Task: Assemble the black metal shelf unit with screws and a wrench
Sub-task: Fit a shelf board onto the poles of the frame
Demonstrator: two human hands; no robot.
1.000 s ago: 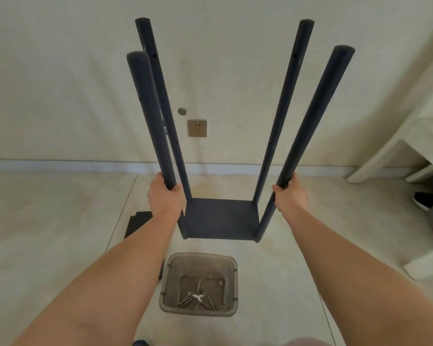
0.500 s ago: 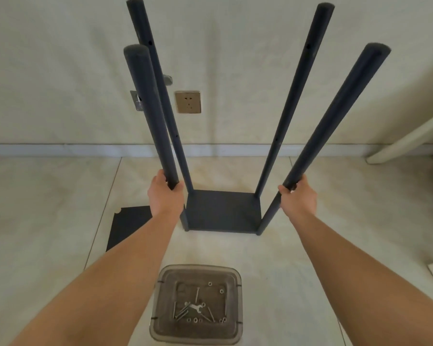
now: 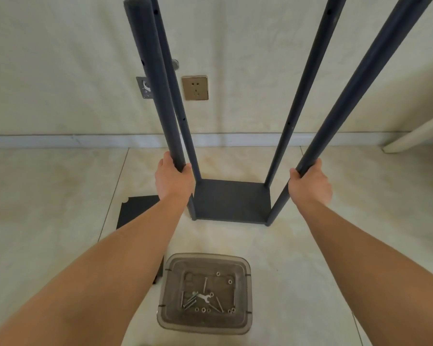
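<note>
Head view: I see my left hand (image 3: 173, 181) curled round the near-left post (image 3: 153, 91) of the black metal shelf unit (image 3: 231, 199), gripping it low down, and my right hand (image 3: 310, 184) wrapped round the near-right post (image 3: 360, 86) at about the same height. The unit stands upright on the pale tiled floor (image 3: 48, 196) near the wall, its flat rectangular base panel down and four round dark posts rising from the corners, their tops splaying outward in this wide lens. A loose flat black metal panel (image 3: 135, 211) lies on the floor to the left, partly under my left forearm. Closer to me sits a translucent grey plastic tub (image 3: 205, 293); inside lie a small silver wrench (image 3: 203, 297), several long screws (image 3: 189, 301) and some nuts. A gold-framed wall socket (image 3: 195, 87) shows behind the posts.
</note>
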